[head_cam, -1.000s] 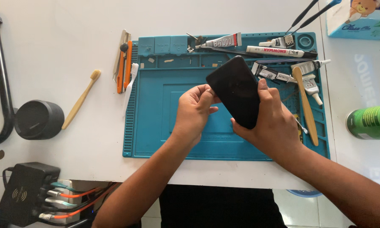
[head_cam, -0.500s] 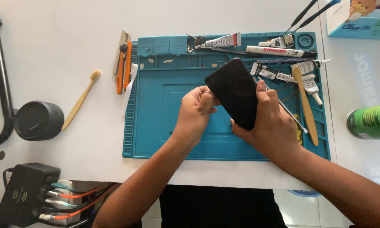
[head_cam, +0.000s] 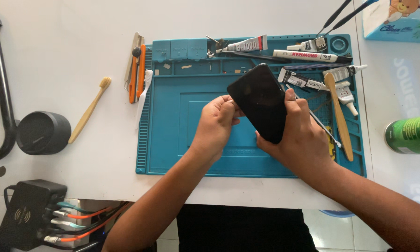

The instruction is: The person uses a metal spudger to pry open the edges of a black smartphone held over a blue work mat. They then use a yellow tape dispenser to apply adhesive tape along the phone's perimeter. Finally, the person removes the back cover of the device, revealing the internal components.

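Hands first: your right hand (head_cam: 298, 137) is wrapped around the lower end of the black phone (head_cam: 261, 100), fingers closed on its edge, while your left hand (head_cam: 217, 123) pinches the phone's left side between thumb and fingertips. The phone sits tilted in the air above the middle of the blue work mat (head_cam: 172, 140), touching nothing but your hands. A slip looks like the main risk to me: the glossy slab is held only at its edges, so a loosened pinch could drop it onto the mat or onto the thin metal probe (head_cam: 319, 123) lying just beside your right hand. Further out, along the mat's top and right side, glue tubes (head_cam: 308, 56) and a wooden spatula (head_cam: 338, 112) crowd together near your right knuckles; a wide sweep of that hand could scatter them. Left of the mat lie an orange utility knife (head_cam: 137, 74) and a bamboo toothbrush (head_cam: 89, 109), well apart from your hands.
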